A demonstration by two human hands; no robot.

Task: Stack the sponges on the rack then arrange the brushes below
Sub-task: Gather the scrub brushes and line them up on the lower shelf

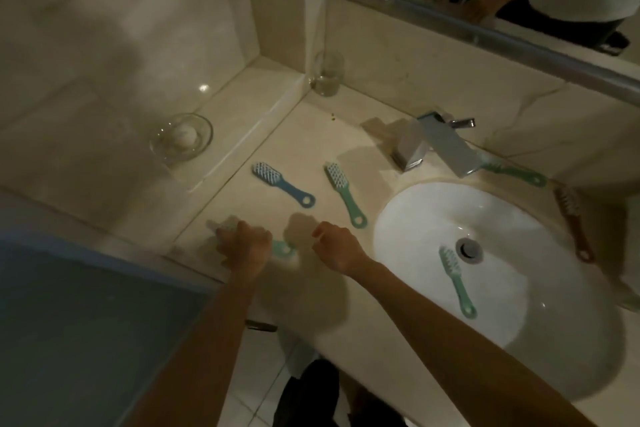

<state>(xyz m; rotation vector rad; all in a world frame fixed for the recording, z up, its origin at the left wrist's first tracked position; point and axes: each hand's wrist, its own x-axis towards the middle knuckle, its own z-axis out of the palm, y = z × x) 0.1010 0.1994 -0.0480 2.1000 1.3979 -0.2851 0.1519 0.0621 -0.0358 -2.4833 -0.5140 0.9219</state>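
Both bare arms reach out over the pale marble counter (311,135) beside the white oval sink basin (415,218). The left hand (244,246) is curled in a fist around a brush at the counter's near edge; pale bristles (221,224) stick out on its far side and a teal handle loop (282,248) shows on its near side, so the fingers are wrapped tight on that teal brush. The right hand (334,246) hangs just above the counter, fingers loosely curled inward and holding nothing that I can see.

Ahead of the hands, a blue plastic brush with white bristles (282,184) and a teal plastic brush (344,194) lie flat on the counter, apart from each other, handles pointing toward the person. Another teal brush (457,282) lies inside the basin, just beside the metal drain (468,250). A further teal brush (512,170) rests behind the square chrome faucet (436,146), and a brown-handled brush (571,222) lies on the rim to the right of the basin.

A clear drinking glass (327,74) stands in the back corner, and a shallow glass dish holding a pale round object (181,137) sits on the ledge to the left.
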